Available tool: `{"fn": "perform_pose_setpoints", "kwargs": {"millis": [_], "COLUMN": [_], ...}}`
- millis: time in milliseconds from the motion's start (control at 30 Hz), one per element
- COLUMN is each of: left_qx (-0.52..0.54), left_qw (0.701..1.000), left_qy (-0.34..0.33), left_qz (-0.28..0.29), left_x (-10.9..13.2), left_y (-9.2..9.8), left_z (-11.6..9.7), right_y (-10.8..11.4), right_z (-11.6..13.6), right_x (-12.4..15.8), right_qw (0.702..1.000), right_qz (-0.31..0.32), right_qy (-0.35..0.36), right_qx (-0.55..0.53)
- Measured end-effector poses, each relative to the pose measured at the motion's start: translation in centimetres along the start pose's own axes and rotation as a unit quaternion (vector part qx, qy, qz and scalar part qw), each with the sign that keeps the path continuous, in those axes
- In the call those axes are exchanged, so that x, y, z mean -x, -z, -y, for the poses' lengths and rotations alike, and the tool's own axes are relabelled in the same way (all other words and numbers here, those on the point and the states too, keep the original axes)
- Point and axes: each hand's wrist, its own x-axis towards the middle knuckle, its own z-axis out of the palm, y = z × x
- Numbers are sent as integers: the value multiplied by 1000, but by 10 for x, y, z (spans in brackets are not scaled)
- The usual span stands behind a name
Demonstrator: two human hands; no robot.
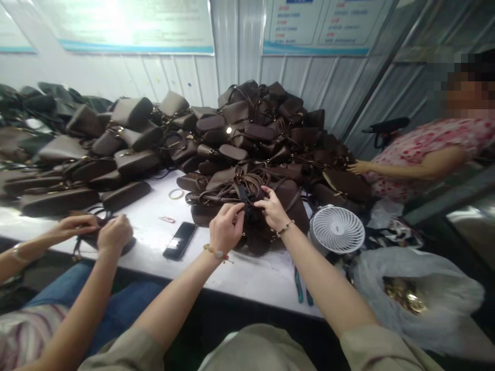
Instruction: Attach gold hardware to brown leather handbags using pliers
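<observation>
At left hand [226, 228], brown handbag [294, 200]

The bag [294, 202] just left of the white fan [337, 230] is dark brown, like the heap [251, 123] behind the fan. Further left lies a black phone [180, 240]; right of the fan, a red-and-white floral blouse [419, 139].

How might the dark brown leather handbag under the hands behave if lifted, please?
The dark brown leather handbag probably sags; its body looks soft. Its thin brown straps lie in loose loops, so they would likely dangle.
</observation>
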Motion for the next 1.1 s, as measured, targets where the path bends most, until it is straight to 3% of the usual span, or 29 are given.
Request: {"fn": "perform_pose_setpoints", "kwargs": {"millis": [67,133,200,267,400,533,600,700,767,833,900,1000,1100], "left_qx": [-50,-103,-142,-158,-171,-196,-216,-266,-281,-268,-248,-202,-132], "left_qw": [998,988,973,965,962,955,947,919,916,938,953,961,977], "left_qy": [-42,-92,-98,-76,-55,-65,-99,-206,-237,-203,-172,-141,-23], "left_qz": [5,72,153,195,205,215,216,206,159,77,41,126,163], "left_x": [-23,-51,-73,-83,-80,-93,-111,-142,-154,-155,-143,-110,-79], "left_y": [3,0,-8,-16,-21,-8,3,20,27,27,19,-1,-19], "left_z": [3,7,10,13,14,6,-4,-22,-30,-32,-27,-13,0], "right_y": [3,5,4,4,6,7,4,-3,-7,-8,-6,2,9], "right_z": [-4,-6,-8,-10,-16,-19,-15,-6,-2,-3,-8,-19,-24], "right_x": [-1,-4,-6,-9,-12,-11,-12,-18,-23,-26,-27,-27,-27], "right_qw": [1000,999,999,998,998,998,998,997,996,995,995,995,990], "right_qz": [14,21,7,-12,-6,-24,-27,-33,-54,-72,-68,-36,-52], "right_qy": [10,24,25,20,41,51,52,69,74,70,69,96,128], "right_qx": [-18,-30,-47,-65,-51,-3,13,23,22,17,8,0,17]}}
